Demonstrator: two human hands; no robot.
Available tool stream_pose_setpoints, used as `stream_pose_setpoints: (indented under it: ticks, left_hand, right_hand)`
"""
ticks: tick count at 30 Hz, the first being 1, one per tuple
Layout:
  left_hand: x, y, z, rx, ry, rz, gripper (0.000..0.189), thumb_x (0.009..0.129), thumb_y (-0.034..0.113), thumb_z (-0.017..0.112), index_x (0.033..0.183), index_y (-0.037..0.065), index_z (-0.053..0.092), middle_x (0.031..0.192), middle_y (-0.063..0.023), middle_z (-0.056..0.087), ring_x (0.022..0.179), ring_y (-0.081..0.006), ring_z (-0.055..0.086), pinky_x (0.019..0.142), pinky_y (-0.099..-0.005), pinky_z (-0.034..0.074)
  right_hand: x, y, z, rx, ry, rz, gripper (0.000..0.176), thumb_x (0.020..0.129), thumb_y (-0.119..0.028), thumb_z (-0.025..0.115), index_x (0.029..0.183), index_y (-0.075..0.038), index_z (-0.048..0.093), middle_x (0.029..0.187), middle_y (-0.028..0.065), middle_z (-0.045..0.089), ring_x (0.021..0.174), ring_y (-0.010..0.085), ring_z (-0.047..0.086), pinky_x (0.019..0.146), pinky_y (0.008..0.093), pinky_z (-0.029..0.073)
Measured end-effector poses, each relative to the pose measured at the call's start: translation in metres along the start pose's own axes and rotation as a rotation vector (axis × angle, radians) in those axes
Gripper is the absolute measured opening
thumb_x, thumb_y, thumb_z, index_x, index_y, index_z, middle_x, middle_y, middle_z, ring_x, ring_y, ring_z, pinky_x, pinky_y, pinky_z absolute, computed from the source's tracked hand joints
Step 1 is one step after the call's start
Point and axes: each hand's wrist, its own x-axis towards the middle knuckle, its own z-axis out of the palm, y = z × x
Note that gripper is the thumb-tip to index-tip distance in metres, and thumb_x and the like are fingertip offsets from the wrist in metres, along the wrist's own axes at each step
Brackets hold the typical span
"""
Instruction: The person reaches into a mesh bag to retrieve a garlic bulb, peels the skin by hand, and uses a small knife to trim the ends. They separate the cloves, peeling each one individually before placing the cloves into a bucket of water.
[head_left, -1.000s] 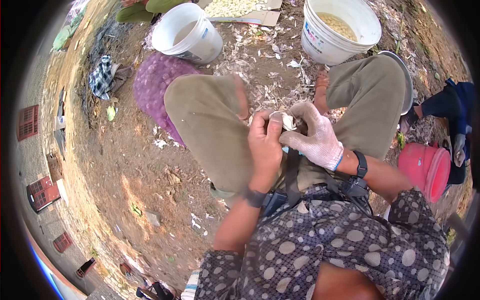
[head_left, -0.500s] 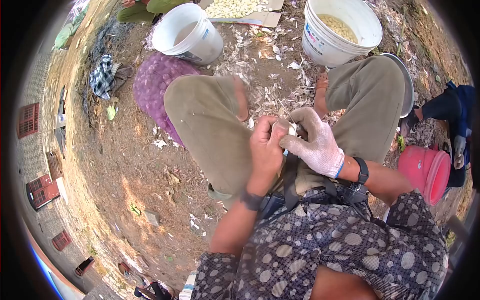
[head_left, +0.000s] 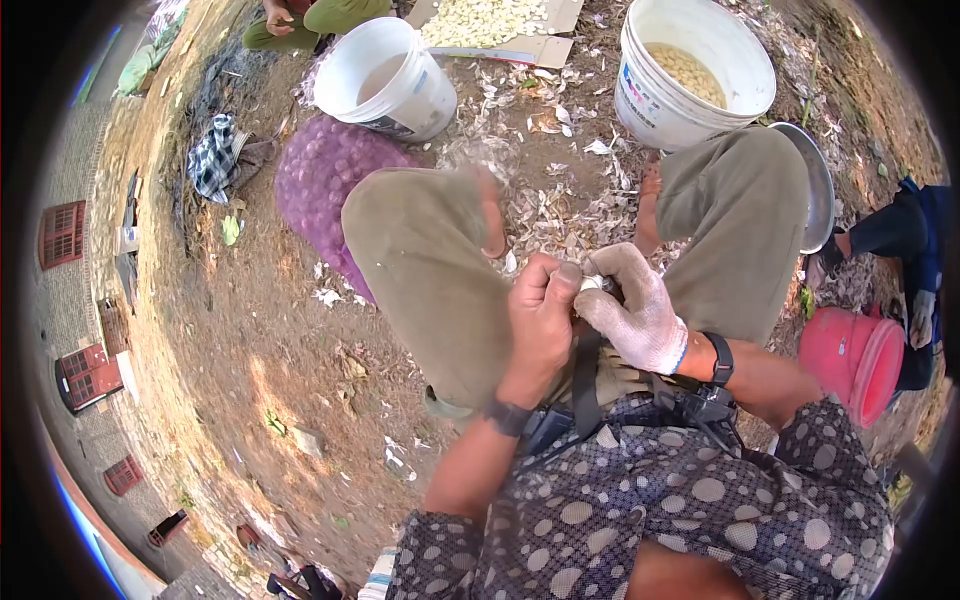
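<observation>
The left hand (head_left: 541,312) and gloved right hand (head_left: 642,318) pinch a small white piece (head_left: 592,284) between their fingers (head_left: 567,277), apparently to steady it.

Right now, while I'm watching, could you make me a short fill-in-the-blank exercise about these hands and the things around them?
1. The left hand is ____, while the right hand wears a glove.
2. The small white piece is between the fingers of ____ hands.
3. The mesh sack lies beside the ____ knee.
4. The bucket with pale pieces inside is coloured ____.

Missing words: bare; both; left; white.
</observation>
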Motion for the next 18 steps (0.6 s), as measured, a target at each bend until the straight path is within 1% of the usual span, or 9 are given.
stream_pose_setpoints:
  ticks: [2, 3, 6, 7, 9, 10, 12, 15, 18]
  left_hand:
    - [-0.001, 0.003, -0.001, -0.03, -0.022, -0.012, 0.028, 0.106, 0.035, 0.066, 0.095, 0.011, 0.058, 0.072, 0.0065, 0.054, 0.054, -0.0006, 0.043, 0.044, -0.0206, 0.033]
    - [0.0, 0.004, -0.001, -0.046, -0.035, -0.019, 0.028, 0.106, 0.036, 0.067, 0.096, 0.011, 0.057, 0.071, 0.0067, 0.053, 0.053, -0.0006, 0.042, 0.043, -0.0206, 0.032]
    - [-0.002, 0.007, 0.0, -0.165, -0.037, -0.069, 0.028, 0.106, 0.035, 0.068, 0.097, 0.012, 0.056, 0.068, 0.0078, 0.049, 0.051, -0.0007, 0.039, 0.042, -0.02, 0.03]
    - [-0.002, 0.008, -0.001, -0.202, -0.042, -0.094, 0.027, 0.105, 0.035, 0.068, 0.097, 0.012, 0.055, 0.067, 0.008, 0.049, 0.051, -0.0007, 0.038, 0.042, -0.0203, 0.03]
    - [0.0, 0.01, -0.004, -0.278, -0.056, -0.137, 0.027, 0.105, 0.034, 0.068, 0.097, 0.012, 0.055, 0.067, 0.0083, 0.047, 0.05, -0.0006, 0.037, 0.043, -0.021, 0.031]
    - [0.0, 0.01, -0.007, -0.33, -0.078, -0.135, 0.025, 0.105, 0.033, 0.068, 0.097, 0.013, 0.056, 0.07, 0.0078, 0.05, 0.052, -0.001, 0.04, 0.045, -0.0216, 0.033]
    - [0.001, 0.007, -0.013, -0.431, -0.123, -0.132, 0.022, 0.105, 0.031, 0.069, 0.098, 0.015, 0.057, 0.078, 0.0068, 0.057, 0.057, -0.0019, 0.046, 0.049, -0.0229, 0.038]
    - [0.004, -0.003, -0.012, -0.206, -0.01, 0.057, 0.013, 0.106, 0.02, 0.066, 0.112, 0.009, 0.063, 0.091, 0.0037, 0.063, 0.073, -0.004, 0.055, 0.063, -0.025, 0.047]
    - [0.01, -0.012, -0.029, 0.345, 0.025, 0.141, 0.031, 0.097, 0.004, 0.066, 0.128, 0.004, 0.066, 0.121, -0.0116, 0.064, 0.109, -0.0208, 0.064, 0.094, -0.0347, 0.053]
  right_hand:
    - [0.0, 0.008, 0.001, 0.016, 0.008, -0.046, 0.024, 0.094, -0.013, 0.073, 0.113, -0.004, 0.062, 0.092, 0.0089, 0.062, 0.077, 0.015, 0.061, 0.071, 0.0333, 0.051]
    - [0.002, 0.005, 0.0, 0.07, -0.021, -0.025, 0.022, 0.096, -0.012, 0.07, 0.113, -0.003, 0.06, 0.09, 0.0061, 0.058, 0.076, 0.0141, 0.056, 0.071, 0.0333, 0.05]
    - [0.003, 0.002, 0.0, 0.167, -0.023, -0.001, 0.019, 0.098, -0.012, 0.067, 0.113, -0.002, 0.059, 0.086, 0.0019, 0.054, 0.073, 0.0135, 0.053, 0.07, 0.0325, 0.049]
    - [0.005, 0.004, -0.001, 0.219, -0.063, -0.006, 0.017, 0.101, -0.013, 0.062, 0.113, -0.003, 0.057, 0.087, -0.001, 0.052, 0.071, 0.01, 0.049, 0.066, 0.0285, 0.046]
    - [0.007, -0.006, -0.006, 0.408, -0.125, 0.177, 0.016, 0.102, -0.014, 0.061, 0.112, -0.004, 0.055, 0.087, -0.001, 0.053, 0.07, 0.0073, 0.048, 0.063, 0.026, 0.044]
    - [0.008, -0.011, -0.008, 0.5, -0.156, 0.27, 0.015, 0.102, -0.015, 0.06, 0.112, -0.004, 0.054, 0.087, -0.0009, 0.053, 0.07, 0.0059, 0.048, 0.062, 0.0247, 0.043]
    - [0.012, -0.01, -0.01, 0.513, -0.174, 0.278, 0.017, 0.103, -0.016, 0.059, 0.114, -0.006, 0.052, 0.088, -0.0006, 0.055, 0.069, 0.0035, 0.046, 0.059, 0.0221, 0.04]
    - [0.014, -0.015, -0.012, 0.551, -0.189, 0.311, 0.019, 0.102, -0.018, 0.06, 0.115, -0.006, 0.052, 0.09, 0.0003, 0.057, 0.07, 0.0038, 0.047, 0.061, 0.0225, 0.04]
    - [0.011, -0.01, -0.016, 0.588, -0.222, 0.274, 0.021, 0.102, -0.017, 0.062, 0.117, -0.006, 0.052, 0.095, 0.0009, 0.06, 0.073, 0.0039, 0.049, 0.064, 0.0229, 0.042]
